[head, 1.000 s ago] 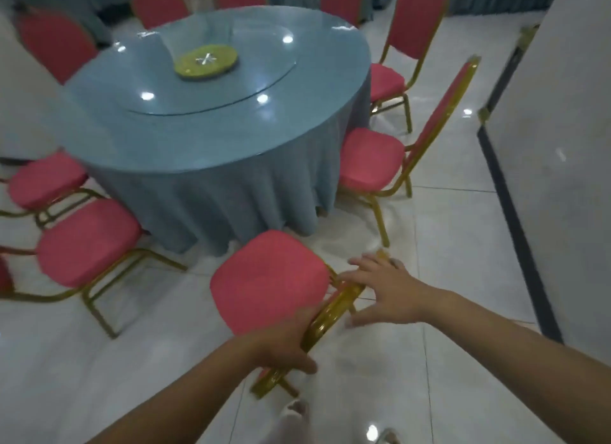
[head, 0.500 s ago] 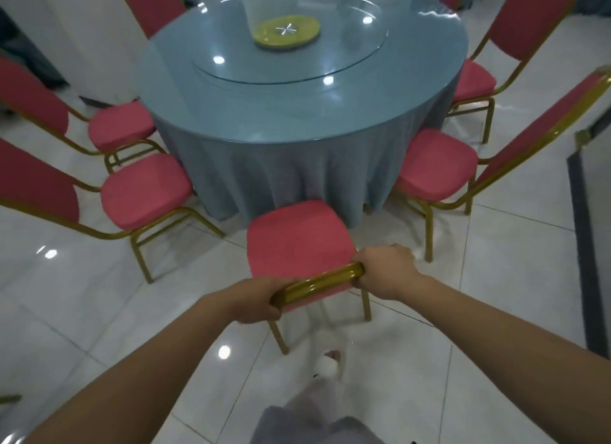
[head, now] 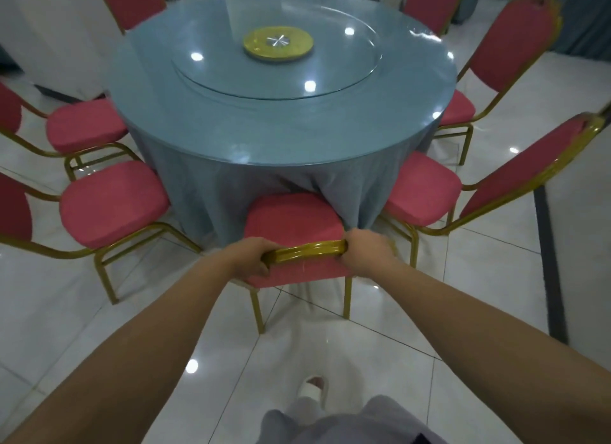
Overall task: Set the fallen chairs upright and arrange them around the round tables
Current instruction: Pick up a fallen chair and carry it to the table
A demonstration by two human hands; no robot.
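A red padded chair with a gold metal frame (head: 291, 218) stands upright on its four legs on the shiny white tile floor (head: 479, 278). It is at the near side of the big round worktop with a blue cloth (head: 264, 122). The front of its seat pushes into the hanging cloth. The cloth is bunched up a little just above the seat.

The person holds this chair by the gold top bar (head: 305, 250) of its back. The left hand (head: 253, 256) is wrapped round the left end of the bar, with the fingers curled under it. The right hand (head: 367, 250) is wrapped round the right end and looks a bit blurry. Both arms reach forward.

Four more red and gold chairs stand upright next to it. The near left chair (head: 112, 202) and the far left chair (head: 84, 124) are on one side. The near right chair (head: 421, 187) and the far right chair (head: 458, 108) are on the other. Their seats all face the worktop and sit close to the cloth. More red chair backs peek up at the far side.

A big round glass plate (head: 347, 76) lies on the worktop, with a yellow round disc (head: 278, 43) in its middle.

Low down you can see a foot in a white slipper (head: 312, 389) and grey trousers (head: 347, 423).
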